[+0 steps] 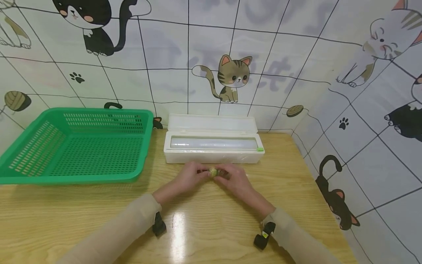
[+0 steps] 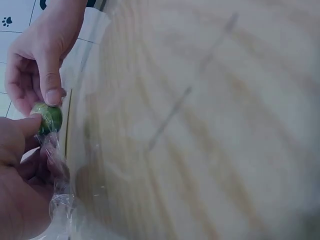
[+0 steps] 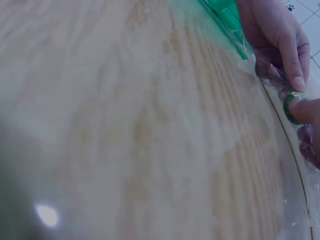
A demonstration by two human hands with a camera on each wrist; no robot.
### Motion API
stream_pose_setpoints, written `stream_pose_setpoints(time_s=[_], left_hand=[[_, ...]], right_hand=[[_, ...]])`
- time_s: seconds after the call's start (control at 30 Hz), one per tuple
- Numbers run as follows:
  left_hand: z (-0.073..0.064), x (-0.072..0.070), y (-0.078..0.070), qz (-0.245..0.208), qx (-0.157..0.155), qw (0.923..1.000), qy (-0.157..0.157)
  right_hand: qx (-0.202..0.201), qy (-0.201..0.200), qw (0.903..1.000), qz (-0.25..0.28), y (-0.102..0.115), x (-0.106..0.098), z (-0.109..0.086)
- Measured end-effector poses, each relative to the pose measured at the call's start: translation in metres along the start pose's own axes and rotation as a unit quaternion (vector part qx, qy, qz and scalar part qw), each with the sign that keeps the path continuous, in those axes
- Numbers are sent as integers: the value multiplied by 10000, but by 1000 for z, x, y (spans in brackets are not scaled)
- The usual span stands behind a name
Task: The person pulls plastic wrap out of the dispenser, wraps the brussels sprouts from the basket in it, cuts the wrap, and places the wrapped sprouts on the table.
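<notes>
Both hands meet at a small round green thing point(image 1: 213, 172) wrapped in clear cling film point(image 2: 62, 200), just in front of a white cling film dispenser point(image 1: 214, 157). My left hand point(image 1: 191, 176) pinches it from the left, its thumb against the wrapped surface in the left wrist view. From the right, my right hand point(image 1: 235, 180) pinches the opposite side with thumb and fingers. Loose, crumpled film trails around the fingers in both wrist views. The exact kind of the green thing is hidden by film and fingers. The dispenser's lid is raised, showing the roll inside.
A green slotted basket point(image 1: 140, 176) stands on the left of the wooden table point(image 1: 211, 234). A green slider point(image 1: 260, 149) sits at the dispenser's right end. Behind and to the right rises a white wall covering point(image 1: 171, 80) with cartoon cats.
</notes>
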State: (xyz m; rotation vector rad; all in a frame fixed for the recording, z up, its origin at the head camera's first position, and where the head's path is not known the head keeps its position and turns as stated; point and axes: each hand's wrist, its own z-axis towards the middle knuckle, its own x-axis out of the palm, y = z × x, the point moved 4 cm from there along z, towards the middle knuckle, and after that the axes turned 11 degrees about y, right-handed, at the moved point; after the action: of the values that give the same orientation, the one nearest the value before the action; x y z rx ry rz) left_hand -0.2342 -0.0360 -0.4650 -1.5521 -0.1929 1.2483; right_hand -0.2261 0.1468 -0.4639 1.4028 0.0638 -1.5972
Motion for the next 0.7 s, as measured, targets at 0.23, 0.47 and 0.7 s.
stream_pose_setpoints(time_s=[0.23, 0.47, 0.7], left_hand=[[3, -3, -4, 514, -94, 9986, 38], [6, -3, -10, 1072, -145, 9940, -144], [4, 0, -16, 1699, 64, 9827, -730]], right_hand=[[28, 172, 9998, 105, -4, 0, 3], [344, 644, 9973, -25, -9, 2, 6], [367, 794, 9961, -138, -8, 4, 13]])
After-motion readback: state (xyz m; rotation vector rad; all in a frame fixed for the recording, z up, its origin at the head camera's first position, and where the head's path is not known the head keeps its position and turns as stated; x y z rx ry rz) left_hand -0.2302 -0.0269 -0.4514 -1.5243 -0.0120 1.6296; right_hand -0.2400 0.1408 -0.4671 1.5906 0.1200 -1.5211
